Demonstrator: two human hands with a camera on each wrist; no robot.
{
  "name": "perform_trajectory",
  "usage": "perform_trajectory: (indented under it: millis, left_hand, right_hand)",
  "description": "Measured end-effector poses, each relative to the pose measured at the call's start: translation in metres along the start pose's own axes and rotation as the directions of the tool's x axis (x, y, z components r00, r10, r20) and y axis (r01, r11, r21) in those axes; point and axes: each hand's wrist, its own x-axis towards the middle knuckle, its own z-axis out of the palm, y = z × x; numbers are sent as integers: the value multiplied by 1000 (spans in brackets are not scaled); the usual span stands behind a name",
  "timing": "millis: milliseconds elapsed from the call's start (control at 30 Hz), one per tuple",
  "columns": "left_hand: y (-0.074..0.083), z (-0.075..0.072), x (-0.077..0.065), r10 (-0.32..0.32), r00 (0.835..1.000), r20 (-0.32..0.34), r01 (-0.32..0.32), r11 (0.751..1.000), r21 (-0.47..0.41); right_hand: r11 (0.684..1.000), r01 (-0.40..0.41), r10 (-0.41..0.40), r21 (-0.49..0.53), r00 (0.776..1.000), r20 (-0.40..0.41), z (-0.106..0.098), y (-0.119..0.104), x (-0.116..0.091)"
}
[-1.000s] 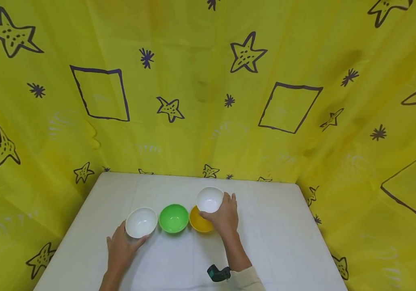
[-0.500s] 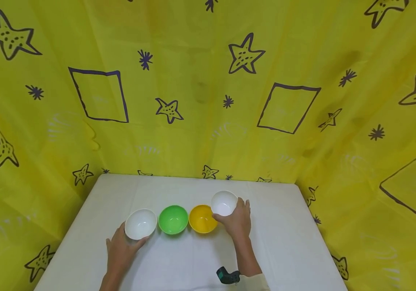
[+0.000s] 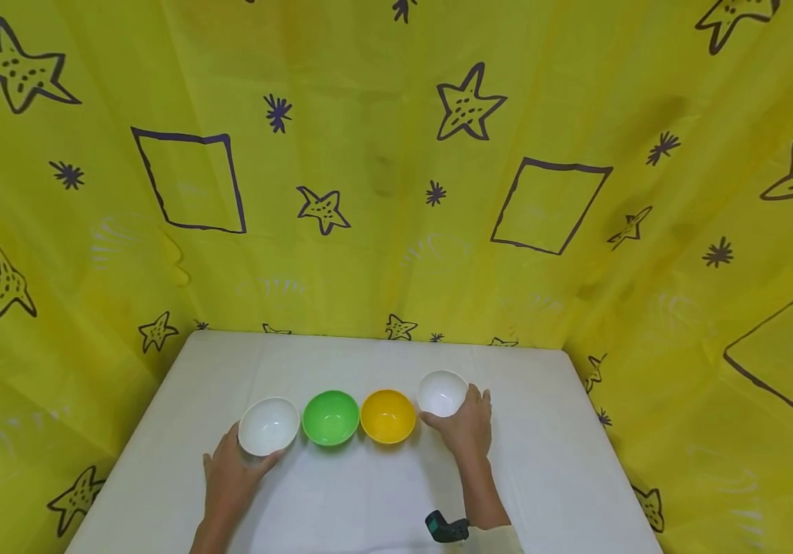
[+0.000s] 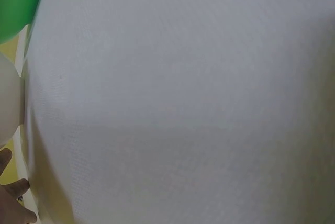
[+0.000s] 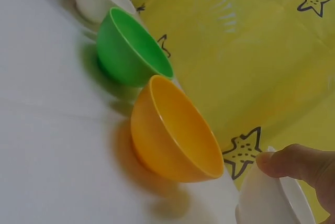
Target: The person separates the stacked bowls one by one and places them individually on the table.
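Four small bowls, in fact several in a row, stand across the white table [image 3: 341,500]. My left hand [image 3: 232,475] holds the white bowl [image 3: 269,428] at the left end, fingers along its left side and thumb at its near side. Beside it sit a green bowl [image 3: 330,418] and a yellow-orange bowl [image 3: 387,416], rims close together. At the right end my right hand [image 3: 467,428] grips another white bowl [image 3: 442,394], its thumb [image 5: 282,162] on the near rim. That bowl sits slightly farther back than the orange one. All the bowls face upward.
A yellow curtain [image 3: 383,277] with drawn stars and frames encloses the table at the back and sides. A dark device [image 3: 446,528] is strapped at the right wrist, by a pale sleeve [image 3: 496,540]. White tabletop extends before the bowls.
My right hand has carried its white bowl rightward and nearer, from over the orange bowl to beside it, uncovering the orange bowl. The left hand and its white bowl stay put.
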Motion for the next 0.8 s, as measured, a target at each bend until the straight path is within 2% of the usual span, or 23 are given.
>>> perform_trajectory:
  millis: [300,800]
  left_hand:
    - [1,-1,0,-2,1000,3,2,1000,-8]
    - [2,-3,0,-1,1000,11,1,1000,1]
  right_hand:
    - [1000,-20,20,4,1000,18,3,15,2]
    - [999,-32,33,-21,999,38,19,33,-3]
